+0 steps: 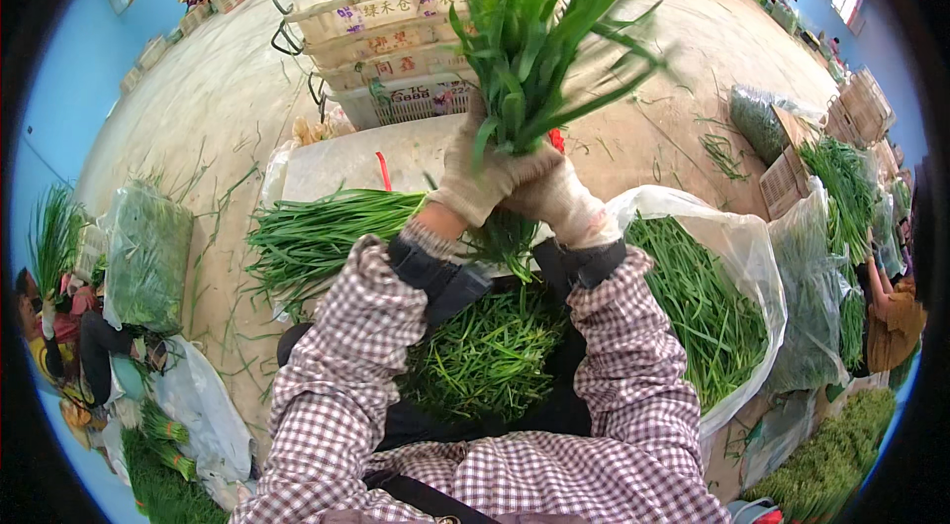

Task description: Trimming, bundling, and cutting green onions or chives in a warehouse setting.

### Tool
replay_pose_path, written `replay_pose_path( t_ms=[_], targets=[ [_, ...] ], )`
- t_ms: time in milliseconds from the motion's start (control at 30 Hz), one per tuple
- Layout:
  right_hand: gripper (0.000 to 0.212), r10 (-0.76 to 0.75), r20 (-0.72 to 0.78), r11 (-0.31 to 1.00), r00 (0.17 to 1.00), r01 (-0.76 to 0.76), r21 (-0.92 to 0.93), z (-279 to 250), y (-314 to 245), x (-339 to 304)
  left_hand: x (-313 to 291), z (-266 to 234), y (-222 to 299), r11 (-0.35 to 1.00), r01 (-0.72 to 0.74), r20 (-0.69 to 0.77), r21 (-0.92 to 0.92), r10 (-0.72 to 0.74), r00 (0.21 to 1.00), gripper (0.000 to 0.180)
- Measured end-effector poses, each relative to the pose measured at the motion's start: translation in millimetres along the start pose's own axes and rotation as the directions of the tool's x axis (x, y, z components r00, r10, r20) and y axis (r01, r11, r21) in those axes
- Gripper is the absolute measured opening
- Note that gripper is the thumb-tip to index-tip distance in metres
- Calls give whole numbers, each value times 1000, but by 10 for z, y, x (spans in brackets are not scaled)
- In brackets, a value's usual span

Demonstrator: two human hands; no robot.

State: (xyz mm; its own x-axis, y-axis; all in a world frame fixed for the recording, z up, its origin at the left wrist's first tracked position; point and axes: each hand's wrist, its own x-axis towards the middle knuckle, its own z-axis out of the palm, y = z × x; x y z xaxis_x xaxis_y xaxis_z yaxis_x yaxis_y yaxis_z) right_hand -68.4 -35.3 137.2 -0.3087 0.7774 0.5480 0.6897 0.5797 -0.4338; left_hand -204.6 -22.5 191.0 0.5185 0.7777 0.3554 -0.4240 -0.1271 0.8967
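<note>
Both my hands wear pale knit gloves and dark wrist straps. My left hand (467, 168) and my right hand (566, 202) are closed round one bunch of garlic chives (520, 49), held upright with the leaf tips spread toward the stacked crates. Below the gloves the bunch's lower end sticks out above my lap. A bit of red shows beside the bunch near my right hand. To the left, a bundle of garlic chives (332, 232) lies on a pale surface, with a red strip (383, 170) near it. Loose green leaves (485, 351) fill my lap.
Ahead stands a stack of white plastic crates (391, 19). On my right is an open clear bag of leaves (698, 286), beyond it more bagged greens (762, 123). A filled bag (148, 257) and another person (74, 316) are at left; a person's arm (876, 286) shows far right.
</note>
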Motion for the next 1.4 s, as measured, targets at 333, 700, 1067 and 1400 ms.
replay_pose_path(
  t_ms=[333,700,1067,1400],
  targets=[
    [110,765,62,623,641,-761,182,1254,-478,-1449,-90,-356,264,952,-166,-481,258,275,832,43],
    [35,793,551,589,260,-556,-587,1894,-377,-2460,-82,-294,1674,987,-161,-649,-2,121,751,26],
    [81,517,407,-301,753,-285,910,618,-1986,-615,-103,-863,2062,983,-166,-837,-82,23,547,22],
    [22,474,69,259,878,-213,942,1417,-991,-749,-142,-830,1841,937,-269,-795,-222,-14,606,22]
  ],
)
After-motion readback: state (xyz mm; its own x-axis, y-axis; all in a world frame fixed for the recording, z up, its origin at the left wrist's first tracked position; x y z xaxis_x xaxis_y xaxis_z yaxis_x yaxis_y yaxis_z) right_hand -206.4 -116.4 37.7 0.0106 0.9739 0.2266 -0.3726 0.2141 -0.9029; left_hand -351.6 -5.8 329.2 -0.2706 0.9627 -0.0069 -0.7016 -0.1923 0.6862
